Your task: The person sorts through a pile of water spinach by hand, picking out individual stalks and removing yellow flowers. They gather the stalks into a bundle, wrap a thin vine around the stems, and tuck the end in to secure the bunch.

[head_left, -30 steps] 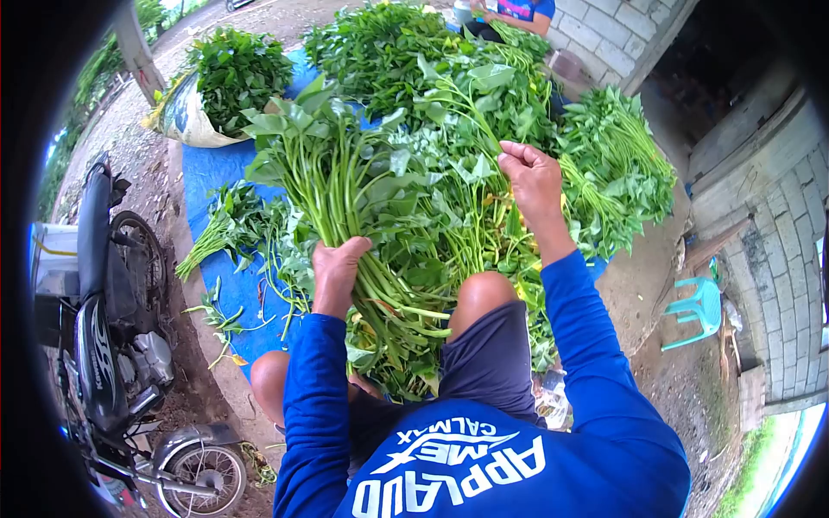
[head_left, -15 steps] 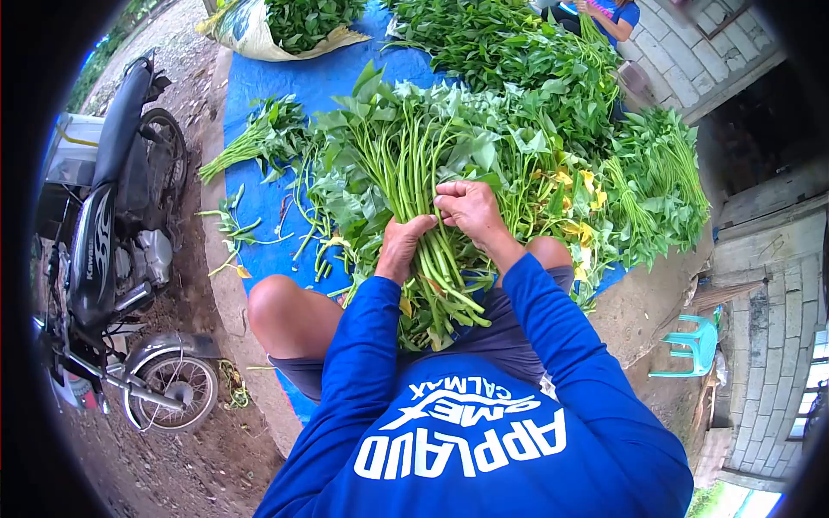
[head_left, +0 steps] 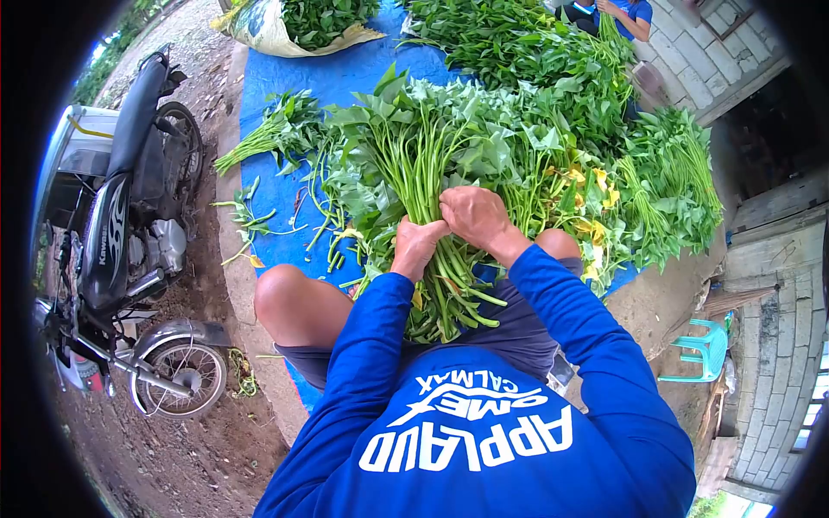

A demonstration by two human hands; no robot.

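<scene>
My left hand (head_left: 419, 248) is wrapped around the stems of a bunch of leafy greens (head_left: 420, 168), thumb across the front. The bunch stands upright between my knees, its leaves fanned out at the top. Below my left hand the cut stem ends (head_left: 458, 293) splay down toward my lap. Against the right side of the same stems, touching the left thumb, my right hand (head_left: 477, 216) is closed. Its fingertips are tucked out of sight, so what they pinch is hidden.
A blue tarp (head_left: 294, 73) carries piled greens (head_left: 527, 52), a tied bunch (head_left: 275, 129) and yellowed leaves (head_left: 591, 229). An open sack (head_left: 259, 30) lies at the back. A motorcycle (head_left: 121, 224) stands left, a green plastic chair (head_left: 704, 350) right. Another person (head_left: 635, 15) handles greens.
My right hand has turned and closed from a loose pinch into a fist against the stems. My left hand still grips the bunch. The whole view has shifted slightly to the right.
</scene>
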